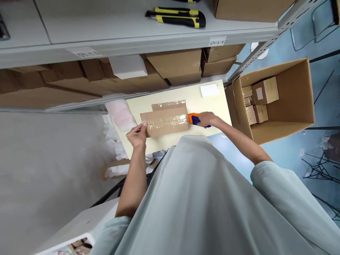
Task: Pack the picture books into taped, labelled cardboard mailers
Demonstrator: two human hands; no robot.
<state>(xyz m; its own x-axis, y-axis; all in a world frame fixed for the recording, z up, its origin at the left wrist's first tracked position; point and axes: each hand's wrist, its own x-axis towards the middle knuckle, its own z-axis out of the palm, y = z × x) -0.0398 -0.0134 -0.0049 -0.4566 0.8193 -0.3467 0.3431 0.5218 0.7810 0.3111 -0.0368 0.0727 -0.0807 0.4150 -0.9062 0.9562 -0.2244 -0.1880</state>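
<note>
A flat brown cardboard box [164,119] with clear tape along its top lies on a pale yellow work surface [209,106]. My left hand [137,134] pinches the box's left end, fingers closed on the edge. At the box's right end, my right hand [207,119] grips an orange and blue tape dispenser [193,119].
A white slip [209,90] lies at the surface's far right corner, a pink-white padded bag [121,114] at its left. An open carton [278,99] with small boxes stands on the floor to the right. A grey shelf [127,32] above holds a yellow-black utility knife [176,17]; cartons fill the shelf below.
</note>
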